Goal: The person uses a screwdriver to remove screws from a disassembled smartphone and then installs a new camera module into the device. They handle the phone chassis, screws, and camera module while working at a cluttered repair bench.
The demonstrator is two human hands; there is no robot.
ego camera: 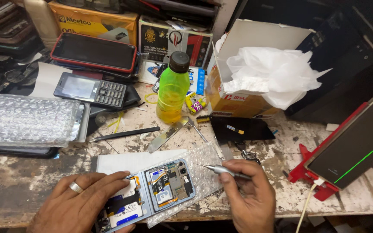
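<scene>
An opened folding phone (152,190) lies back-off on a sheet of bubble wrap (203,172) at the bench's front edge, its circuit boards and cables exposed. My left hand (78,207), with a ring on one finger, presses flat on the phone's left half. My right hand (247,196) grips a slim silver screwdriver (223,169), whose tip points left and stops just right of the phone's upper right corner.
A green plastic bottle (172,88) stands mid-bench, with metal pry tools (169,133), a black spudger (124,134) and a dark phone panel (240,128) around it. A keypad phone (91,89), a red-cased phone (93,51), a bubble-wrapped bundle (24,120), a cardboard box (247,64) and a phone on a red stand (350,146) ring the bench.
</scene>
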